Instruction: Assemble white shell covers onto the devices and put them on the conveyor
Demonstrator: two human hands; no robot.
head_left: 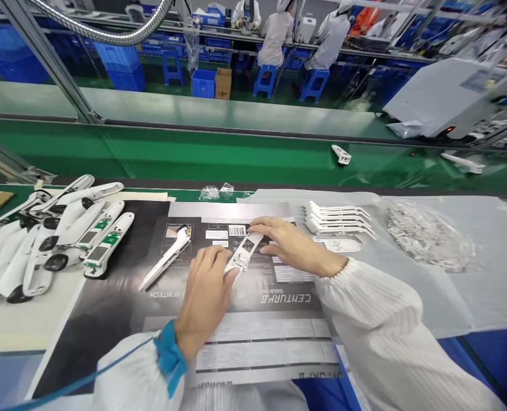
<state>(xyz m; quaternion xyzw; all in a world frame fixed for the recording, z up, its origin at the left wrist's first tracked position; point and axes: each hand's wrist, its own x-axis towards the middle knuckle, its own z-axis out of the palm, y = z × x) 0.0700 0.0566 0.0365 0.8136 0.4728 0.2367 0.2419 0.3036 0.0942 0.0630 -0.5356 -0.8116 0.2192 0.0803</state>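
Our left grip [204, 302] and right grip [296, 245] are closed on both ends of a slim white housing [245, 254], held just over the printed sheet [253, 348]; it looks light, stiff and thin-walled, so we'd hold its edges

A slim white plastic housing [245, 254] with a small dark window lies slanted on the printed sheet [253, 348], far end toward the right.
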